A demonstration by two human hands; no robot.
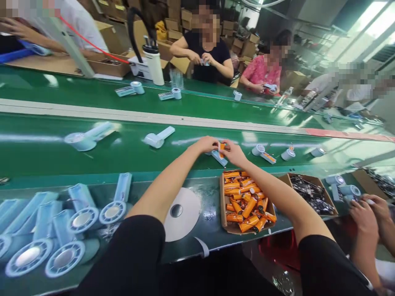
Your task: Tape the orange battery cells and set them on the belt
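Observation:
Over the near belt, my right hand [233,153] is closed on an orange cylindrical battery [221,152]. My left hand [207,144] is closed in a pinch at the battery's left edge, where a white strip [219,146] shows; the fingertips partly hide it. Just under both hands lies a light blue fan housing [221,159] with its handle pointing toward me. Below my right forearm, a cardboard box [222,205] holds many orange batteries [243,197] with wires. A flat white disc, like a tape roll [185,218], rests on the bench between my arms.
Several light blue fan housings [82,220] crowd the bench at left; more lie along the green belt [129,160]. At right stand a box of dark small parts [308,195] and a co-worker's hands [367,213]. A curled white strip [203,247] hangs at the bench edge. Co-workers sit opposite.

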